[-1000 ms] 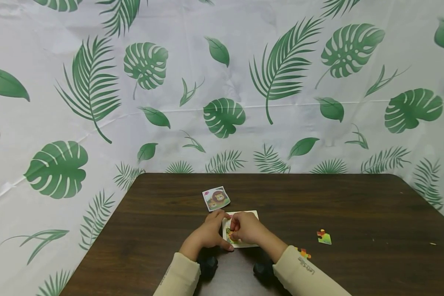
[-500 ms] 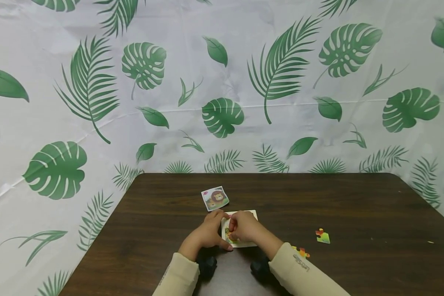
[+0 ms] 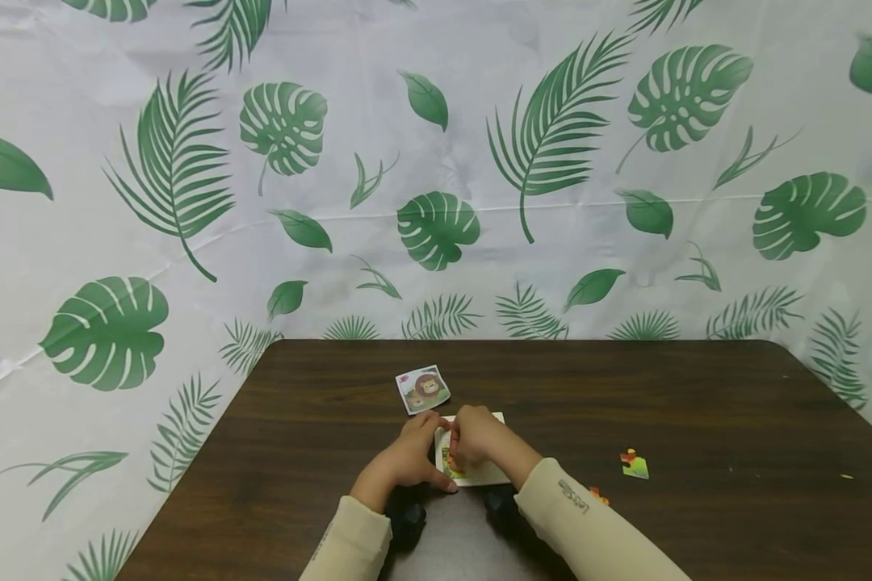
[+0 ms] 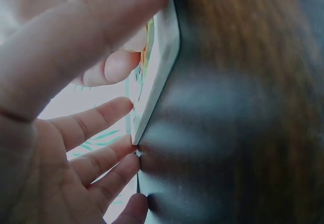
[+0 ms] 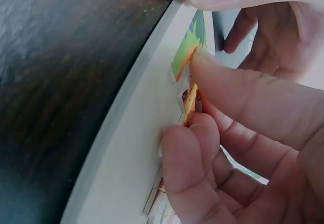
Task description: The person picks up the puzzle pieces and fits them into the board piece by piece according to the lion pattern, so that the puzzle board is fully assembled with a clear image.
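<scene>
A small pale puzzle board [image 3: 488, 476] lies flat on the dark wooden table. My left hand [image 3: 407, 453] holds it at the left, the thumb along its near edge and the fingertips at its far edge. Over the board's middle, my right hand [image 3: 482, 440] has its fingers curled. In the right wrist view its thumb and index finger pinch an orange-yellow puzzle piece [image 5: 190, 101], low against the board. A green piece [image 5: 184, 57] sits on the board beside it. The right fingers hide much of the picture area.
A square card with a lion picture [image 3: 423, 389] lies behind the board. On the right are a loose red-and-green puzzle piece [image 3: 634, 464] and an orange one [image 3: 599, 495], partly covered by the right sleeve [image 3: 589, 512]. Behind the table [image 3: 698, 387] hangs a leaf-patterned cloth [image 3: 363, 266].
My right hand has tipped up and slightly away over the board, and its forearm has shifted a little left. The left hand and the board have stayed in place.
</scene>
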Available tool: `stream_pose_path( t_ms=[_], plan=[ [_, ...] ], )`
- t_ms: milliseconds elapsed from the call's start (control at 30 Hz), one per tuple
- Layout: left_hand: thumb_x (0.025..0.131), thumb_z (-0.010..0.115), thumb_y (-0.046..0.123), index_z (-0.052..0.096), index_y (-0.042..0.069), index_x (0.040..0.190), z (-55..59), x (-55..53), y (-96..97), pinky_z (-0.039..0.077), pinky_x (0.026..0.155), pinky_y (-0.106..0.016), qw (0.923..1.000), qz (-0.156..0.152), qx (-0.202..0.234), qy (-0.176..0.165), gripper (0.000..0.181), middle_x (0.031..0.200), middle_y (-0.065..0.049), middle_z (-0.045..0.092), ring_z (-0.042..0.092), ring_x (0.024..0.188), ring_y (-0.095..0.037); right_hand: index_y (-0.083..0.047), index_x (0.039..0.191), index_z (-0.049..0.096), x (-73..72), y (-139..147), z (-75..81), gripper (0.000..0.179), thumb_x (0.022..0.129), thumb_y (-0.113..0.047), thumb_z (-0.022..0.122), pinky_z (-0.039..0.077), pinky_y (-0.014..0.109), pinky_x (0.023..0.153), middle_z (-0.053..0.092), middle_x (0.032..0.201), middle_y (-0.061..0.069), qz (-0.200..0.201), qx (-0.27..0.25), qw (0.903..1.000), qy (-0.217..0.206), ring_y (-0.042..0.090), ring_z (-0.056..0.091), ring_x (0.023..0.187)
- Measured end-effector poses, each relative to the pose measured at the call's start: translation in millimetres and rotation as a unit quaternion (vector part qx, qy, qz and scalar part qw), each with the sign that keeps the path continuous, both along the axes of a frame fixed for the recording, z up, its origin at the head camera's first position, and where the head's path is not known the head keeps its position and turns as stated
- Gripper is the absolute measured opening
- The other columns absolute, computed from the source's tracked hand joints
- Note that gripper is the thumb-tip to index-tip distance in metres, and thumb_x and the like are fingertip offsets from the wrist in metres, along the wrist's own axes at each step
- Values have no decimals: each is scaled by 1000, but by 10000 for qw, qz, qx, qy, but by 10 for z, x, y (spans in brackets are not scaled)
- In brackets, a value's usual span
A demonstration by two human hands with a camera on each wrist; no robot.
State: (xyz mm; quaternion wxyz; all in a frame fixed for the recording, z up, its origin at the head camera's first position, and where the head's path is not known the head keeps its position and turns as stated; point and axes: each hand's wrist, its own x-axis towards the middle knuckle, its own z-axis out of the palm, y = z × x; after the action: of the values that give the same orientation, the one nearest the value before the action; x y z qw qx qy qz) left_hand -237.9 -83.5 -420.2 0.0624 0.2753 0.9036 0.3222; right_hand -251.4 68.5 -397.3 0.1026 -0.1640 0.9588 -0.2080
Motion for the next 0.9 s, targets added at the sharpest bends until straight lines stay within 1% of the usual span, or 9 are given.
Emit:
stream_pose_path(
  t_ms=[100,133,267,333,367,500,600,733,900],
  plan=[
    [58,88,22,46,-2,116,11,10,-5,32,95,-50,9999,-98,113,55,75,124,-15,39,34,117,-38,-14,57,61,-4,14,2,22,60,-8,82,37,24,50,52,56,-5,6,-68,10000,-26,13,46,57],
    [60,87,27,46,-1,117,-33,-14,-23,34,94,-47,9996,-176,118,206,75,124,-14,39,35,116,-36,-14,57,61,-3,18,-2,22,61,-9,82,37,23,50,52,56,-5,17,-110,9999,-15,13,46,56],
    [61,87,29,46,-1,117,-25,-9,-29,34,94,-48,9993,-214,173,270,75,122,-13,39,35,115,-36,-13,58,61,2,49,-41,22,61,-9,82,37,23,49,53,55,-6,92,-399,9991,75,12,46,55],
    [60,87,28,46,-1,117,-21,-6,-26,33,94,-48,9994,-187,154,257,76,122,-13,39,35,115,-36,-13,58,62,7,69,-76,21,62,-9,82,37,22,50,53,55,-7,154,-565,9982,140,10,46,55],
    [59,88,23,46,-3,117,29,22,-9,32,95,-50,9998,-114,153,110,76,122,-15,39,35,116,-37,-13,58,62,10,79,-94,21,63,-8,82,37,22,49,53,54,-8,186,-664,9975,169,10,45,55],
    [58,88,21,47,-3,118,29,30,-1,32,96,-50,10000,-37,26,75,77,123,-15,39,35,117,-36,-12,60,63,26,110,-152,19,64,-8,81,36,21,48,52,53,-8,321,-1011,9941,241,7,44,52],
    [57,88,21,47,-2,117,32,32,3,32,95,-50,10000,-20,-12,78,77,123,-15,39,35,116,-36,-10,62,63,45,124,-166,19,65,-6,81,36,21,47,52,53,-6,384,-1250,9911,248,6,44,50],
    [58,88,21,47,-1,117,16,21,7,33,95,-50,10000,-14,-8,66,76,123,-14,40,35,116,-37,-9,63,61,59,133,-180,21,64,-4,81,36,20,46,51,53,-6,412,-1407,9888,286,5,44,49],
    [58,88,20,46,-1,117,-9,8,5,33,94,-51,10000,28,-8,32,75,125,-15,38,35,116,-38,-7,67,60,47,138,-197,22,63,-3,81,36,21,50,49,55,-6,500,-1483,9868,408,6,44,52]
  ],
)
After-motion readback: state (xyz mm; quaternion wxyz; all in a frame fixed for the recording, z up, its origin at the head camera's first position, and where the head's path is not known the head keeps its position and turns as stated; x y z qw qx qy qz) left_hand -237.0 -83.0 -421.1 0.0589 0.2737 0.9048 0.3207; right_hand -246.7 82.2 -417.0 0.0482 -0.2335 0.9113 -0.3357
